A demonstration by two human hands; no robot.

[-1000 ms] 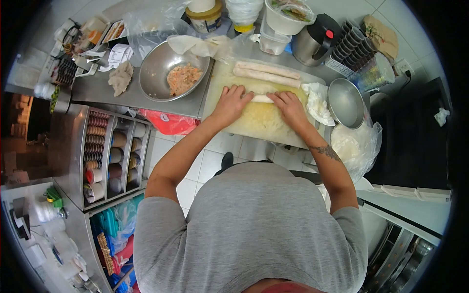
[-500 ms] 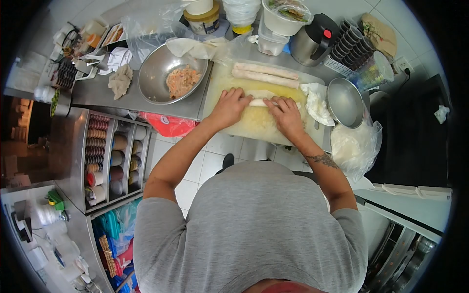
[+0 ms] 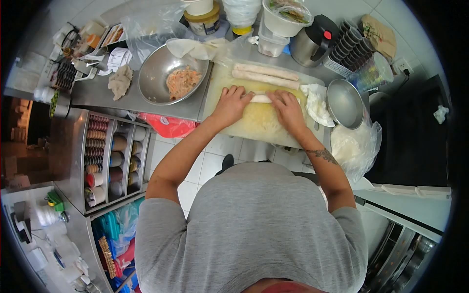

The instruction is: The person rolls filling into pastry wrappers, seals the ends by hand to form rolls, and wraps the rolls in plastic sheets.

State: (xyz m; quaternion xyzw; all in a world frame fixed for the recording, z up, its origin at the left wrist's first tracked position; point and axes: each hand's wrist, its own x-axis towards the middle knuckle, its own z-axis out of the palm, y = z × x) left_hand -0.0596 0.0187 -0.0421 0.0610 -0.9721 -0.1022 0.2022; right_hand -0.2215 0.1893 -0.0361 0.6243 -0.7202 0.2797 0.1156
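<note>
On the pale yellow cutting board (image 3: 257,126), a thin white wrapper roll (image 3: 261,98) lies crosswise between my hands. My left hand (image 3: 231,104) has its fingers bent over the roll's left end. The fingers of my right hand (image 3: 287,111) curl over its right part, so both ends are largely hidden. Two longer finished rolls (image 3: 265,78) rest side by side farther back on the board. To the left, a steel bowl (image 3: 150,84) holds an orange-pink minced filling (image 3: 182,82). A crumpled white cloth (image 3: 318,104) sits near my right hand.
Right of the board are a round metal pan (image 3: 345,102) and a plastic bag of pale sheets (image 3: 354,147). Tubs, a steel jug (image 3: 310,43) and stacked dark cups (image 3: 349,46) line the wall. A greyish rag (image 3: 120,81) lies left of the bowl.
The roll has turned slightly away from me, and less of the loose wrapper flap shows behind it. My right hand has shifted a little forward.
</note>
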